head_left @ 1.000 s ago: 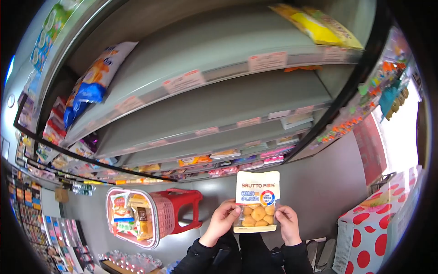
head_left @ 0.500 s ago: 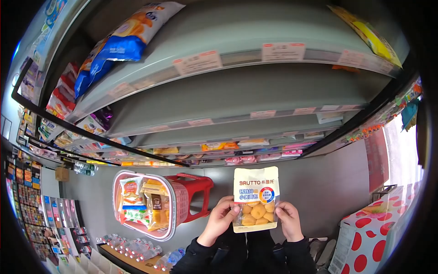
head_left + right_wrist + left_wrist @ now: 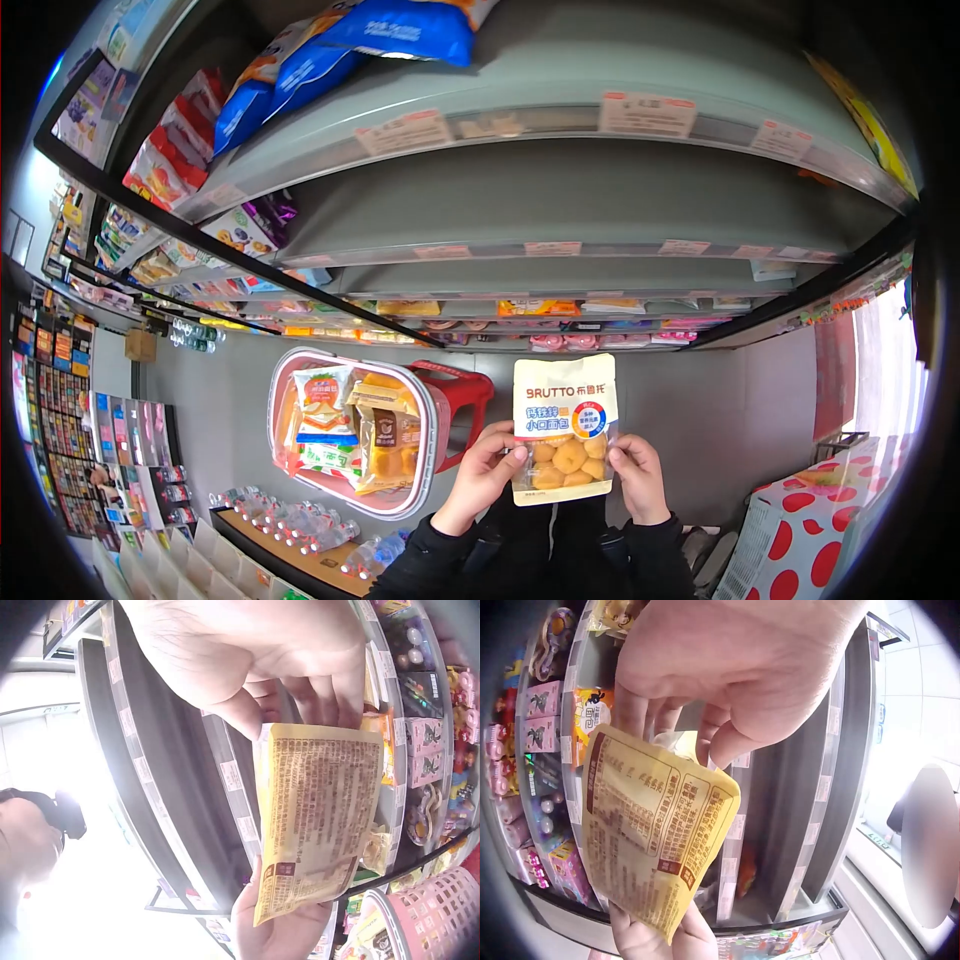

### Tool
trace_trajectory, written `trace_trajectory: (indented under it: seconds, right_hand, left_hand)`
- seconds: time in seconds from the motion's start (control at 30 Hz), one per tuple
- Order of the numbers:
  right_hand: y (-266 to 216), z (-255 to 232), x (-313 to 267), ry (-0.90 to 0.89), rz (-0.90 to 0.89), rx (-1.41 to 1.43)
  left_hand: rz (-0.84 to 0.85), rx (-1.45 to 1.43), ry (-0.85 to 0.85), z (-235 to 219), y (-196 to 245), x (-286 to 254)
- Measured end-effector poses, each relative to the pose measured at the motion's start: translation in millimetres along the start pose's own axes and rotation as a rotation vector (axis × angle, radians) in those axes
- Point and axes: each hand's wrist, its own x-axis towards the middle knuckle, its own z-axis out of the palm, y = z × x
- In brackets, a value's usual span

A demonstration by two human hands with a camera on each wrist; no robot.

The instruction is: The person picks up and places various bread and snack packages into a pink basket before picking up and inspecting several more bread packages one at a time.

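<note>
Both hands hold a cream snack bag (image 3: 565, 425) upright in front of the body, its clear window showing small round breads. My left hand (image 3: 483, 480) pinches the lower left edge, thumb on the front. On the opposite edge, my right hand (image 3: 640, 480) grips with thumb and fingers. The left wrist view shows the printed yellow back of the bag (image 3: 652, 825) under the left hand (image 3: 735, 667). In the right wrist view the right hand (image 3: 262, 652) has its fingers behind the bag (image 3: 319, 802).
Left of the bag is a pink basket (image 3: 434, 450) holding packaged breads, beside a red stool (image 3: 475, 400). Ahead stands a shelf rack (image 3: 560, 200) with blue chip bags (image 3: 400, 30) at left. Bottled drinks (image 3: 290, 515) lie low left; a polka-dot box (image 3: 790, 540) stands right.
The head view has shifted, so the shelf's blue bags and the basket sit farther right and the basket's contents show more. Both hands keep holding the bag in nearly the same place.
</note>
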Motion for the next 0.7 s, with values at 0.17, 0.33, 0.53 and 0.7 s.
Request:
trace_trajectory:
  seconds: [0.17, 0.33, 0.53, 0.7]
  right_hand:
    - [9, 16, 5, 0.001, -0.005, 0.0]
    - [12, 30, 10, -0.003, 0.022, -0.015]
    - [4, 51, 19, -0.045, 0.004, -0.054]
    - [4, 61, 30, -0.073, 0.001, -0.066]
  left_hand:
    - [0.011, -0.047, 0.004, -19, -7, -1]
    - [0.022, -0.036, 0.024, -31, 3, -1]
    - [0.083, -0.093, 0.064, -46, 4, -1]
    - [0.117, -0.104, 0.085, -57, -2, 0]
